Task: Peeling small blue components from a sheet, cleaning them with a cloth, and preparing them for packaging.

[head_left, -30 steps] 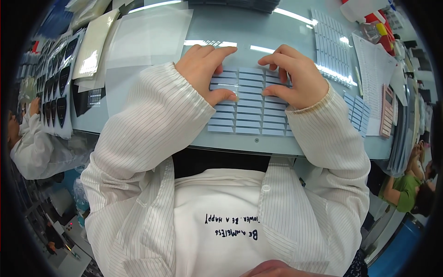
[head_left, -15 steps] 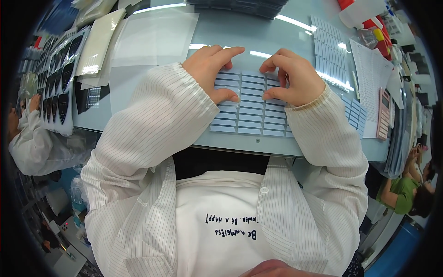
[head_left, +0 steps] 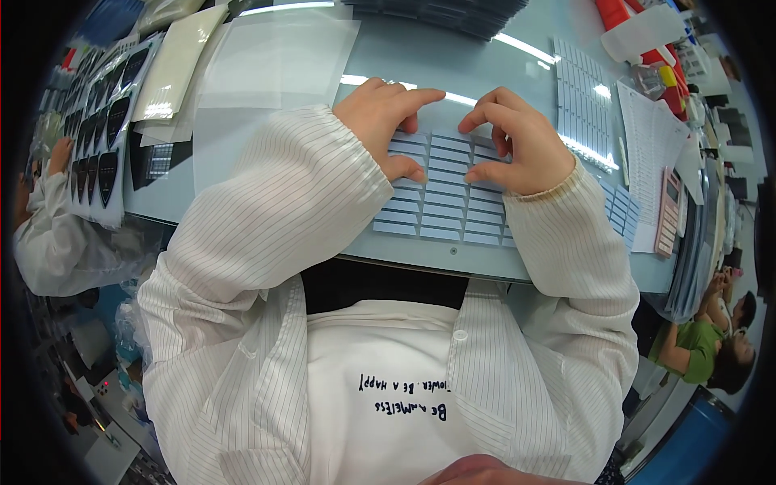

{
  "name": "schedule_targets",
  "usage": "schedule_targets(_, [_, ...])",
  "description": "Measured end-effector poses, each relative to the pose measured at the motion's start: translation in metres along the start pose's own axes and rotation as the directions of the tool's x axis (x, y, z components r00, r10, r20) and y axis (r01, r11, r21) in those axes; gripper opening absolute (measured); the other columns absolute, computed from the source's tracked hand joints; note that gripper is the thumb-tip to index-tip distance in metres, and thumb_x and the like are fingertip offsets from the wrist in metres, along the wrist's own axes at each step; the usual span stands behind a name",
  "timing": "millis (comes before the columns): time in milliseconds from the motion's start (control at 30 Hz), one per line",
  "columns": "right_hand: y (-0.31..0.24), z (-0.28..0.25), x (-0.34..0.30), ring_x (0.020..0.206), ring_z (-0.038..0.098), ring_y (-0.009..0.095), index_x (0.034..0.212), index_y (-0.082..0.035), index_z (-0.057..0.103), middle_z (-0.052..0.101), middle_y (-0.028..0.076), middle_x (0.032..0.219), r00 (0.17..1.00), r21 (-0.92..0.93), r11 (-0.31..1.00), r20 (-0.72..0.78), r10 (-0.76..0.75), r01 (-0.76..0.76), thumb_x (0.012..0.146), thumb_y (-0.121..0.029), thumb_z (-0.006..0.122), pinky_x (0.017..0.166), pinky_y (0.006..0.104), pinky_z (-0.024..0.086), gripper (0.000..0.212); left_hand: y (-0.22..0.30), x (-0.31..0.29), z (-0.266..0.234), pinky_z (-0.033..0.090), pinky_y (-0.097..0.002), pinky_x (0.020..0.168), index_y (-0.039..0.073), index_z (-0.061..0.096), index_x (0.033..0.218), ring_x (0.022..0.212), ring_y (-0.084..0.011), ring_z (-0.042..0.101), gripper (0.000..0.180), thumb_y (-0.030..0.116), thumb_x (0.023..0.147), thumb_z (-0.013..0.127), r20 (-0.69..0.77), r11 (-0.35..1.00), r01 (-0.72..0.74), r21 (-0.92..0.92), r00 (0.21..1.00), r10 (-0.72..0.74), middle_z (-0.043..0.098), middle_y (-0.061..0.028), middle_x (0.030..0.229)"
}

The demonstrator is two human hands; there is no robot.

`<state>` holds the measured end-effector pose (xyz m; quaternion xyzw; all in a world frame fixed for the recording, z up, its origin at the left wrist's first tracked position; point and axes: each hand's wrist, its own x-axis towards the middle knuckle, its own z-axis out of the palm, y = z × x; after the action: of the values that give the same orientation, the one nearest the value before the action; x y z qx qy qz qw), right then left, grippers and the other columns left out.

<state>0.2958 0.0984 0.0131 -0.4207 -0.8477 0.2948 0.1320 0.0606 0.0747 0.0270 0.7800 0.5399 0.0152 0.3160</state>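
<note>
A sheet of pale blue rectangular strips (head_left: 443,210), set out in columns, lies flat on the table in front of me. Above its left columns is my left hand (head_left: 380,117), its index finger stretched out to the right and its thumb well apart, resting at the strips. My right hand (head_left: 529,149) hovers on the right side of the sheet, fingers bent, with a gap between index finger and thumb; the thumb tip is at the strips. Neither hand visibly grips anything. Both palms and part of the sheet's right side are hidden.
Translucent sheets (head_left: 275,65) and a cream packet (head_left: 182,61) lie at the left. A dark stack (head_left: 453,12) stands at the far edge. Another strip sheet (head_left: 584,101), papers (head_left: 655,137) and a pink calculator (head_left: 668,212) are at the right. Co-workers sit at both sides.
My view has shifted slightly, so the table appears a little lower and to the right. Both hands keep nearly the same pose, with the left index finger a bit nearer the right hand.
</note>
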Motion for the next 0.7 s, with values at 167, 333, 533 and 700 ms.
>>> schedule_targets(167, [-0.007,-0.008,0.006,0.062,0.045,0.011,0.107,-0.006,0.069,0.063,0.002,0.09,0.997,0.074,0.996,0.071,0.035,-0.04,0.067,-0.009,0.092,0.058,0.0258,0.044,0.047,-0.003,-0.009,0.013,0.053,-0.0377,0.101,0.016,0.051,0.148,0.113,-0.0244,0.061,0.074,0.015,0.082,0.085,-0.215,0.994,-0.054,-0.095,0.976,0.033,0.062,-0.008,0.111])
schedule_targets(333, [-0.003,0.0,0.008,0.062,0.05,0.009,0.102,-0.004,0.072,0.066,0.002,0.081,0.994,-0.145,0.986,-0.05,-0.092,0.084,0.078,-0.002,0.08,0.056,0.0248,0.042,0.025,-0.017,-0.012,0.019,0.054,-0.0382,0.097,0.013,0.061,0.138,0.112,-0.0276,0.063,0.061,0.009,0.081,0.084,-0.413,0.968,-0.247,-0.053,0.888,0.203,0.062,-0.0118,0.114])
schedule_targets(533, [0.0,-0.033,0.006,0.065,0.055,0.009,0.099,0.001,0.073,0.07,0.001,0.087,0.994,0.486,0.869,-0.1,-0.05,0.093,0.087,-0.006,0.079,0.059,0.0232,0.044,0.015,-0.016,-0.042,-0.005,0.049,-0.0377,0.101,0.006,0.064,0.134,0.118,-0.0298,0.061,0.058,0.003,0.079,0.081,-0.711,0.925,-0.366,0.106,0.622,0.328,0.063,-0.0142,0.129])
schedule_targets(700, [-0.015,-0.035,-0.013,0.066,0.063,0.007,0.112,0.0,0.069,0.069,0.002,0.086,0.913,0.81,0.493,0.123,0.389,-0.319,0.093,-0.011,0.074,0.061,0.0211,0.051,0.022,-0.016,-0.058,-0.003,0.051,-0.0363,0.092,0.004,0.066,0.129,0.11,-0.0303,0.06,0.059,0.004,0.072,0.084,-0.755,0.899,-0.414,0.146,0.54,0.372,0.059,-0.0163,0.127])
